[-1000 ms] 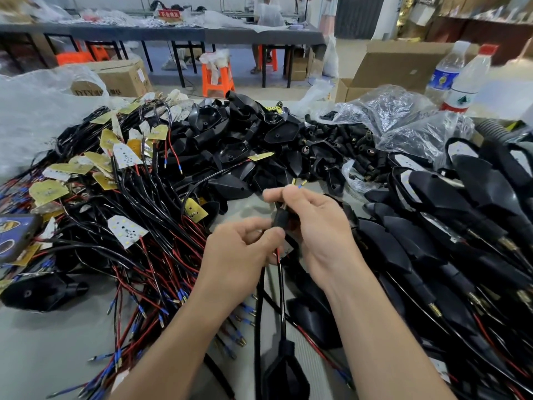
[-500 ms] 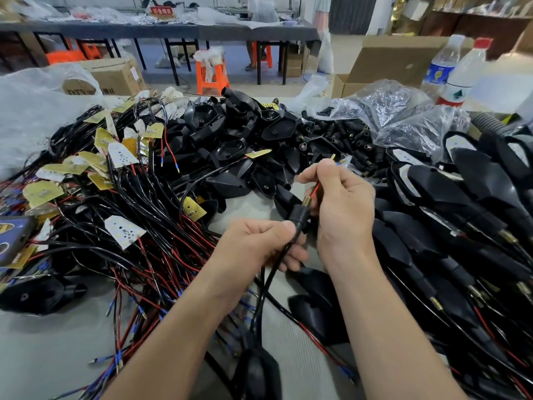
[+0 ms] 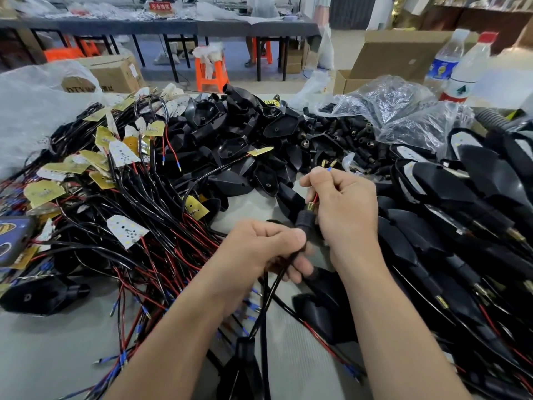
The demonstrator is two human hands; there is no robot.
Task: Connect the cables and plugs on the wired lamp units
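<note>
Pinching the red wire (image 3: 316, 197) between thumb and forefinger, my right hand (image 3: 346, 209) sits at the centre of the frame, and the wire's blue tip shows above my knuckles. My left hand (image 3: 259, 249), just below and to the left, is curled round the black cable (image 3: 277, 281) under the black plug sleeve (image 3: 302, 221). The cable drops to a black lamp housing (image 3: 245, 368) at the bottom edge.
</note>
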